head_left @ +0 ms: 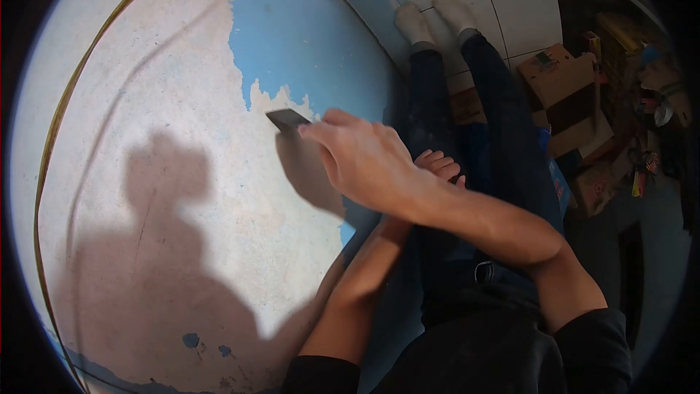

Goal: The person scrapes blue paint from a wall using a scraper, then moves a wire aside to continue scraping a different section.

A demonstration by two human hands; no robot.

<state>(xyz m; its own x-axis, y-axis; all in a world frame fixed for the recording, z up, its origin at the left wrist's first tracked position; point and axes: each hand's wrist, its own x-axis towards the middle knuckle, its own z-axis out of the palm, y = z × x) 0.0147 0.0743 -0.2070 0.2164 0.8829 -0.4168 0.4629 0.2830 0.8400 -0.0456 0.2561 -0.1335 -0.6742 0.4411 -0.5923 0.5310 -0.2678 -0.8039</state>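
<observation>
My right hand (364, 157) grips a flat metal scraper (288, 118), its blade at the ragged edge between the pale wall surface (175, 87) and the blue paint (306, 29). Under the right forearm, my left hand (437, 165) is partly hidden. Its fingers are curled, and what they hold, if anything, cannot be made out. The two forearms cross in front of my body. A shadow of the scraper and hand falls on the wall just below the blade.
A long thin yellowish strip (55, 131) curves along the wall at the left. Two feet (414, 23) stand on the tiled floor (518, 14). Open cardboard boxes (558, 76) and mixed items lie at the right, beside the legs. Small blue patches (191, 340) mark the lower wall.
</observation>
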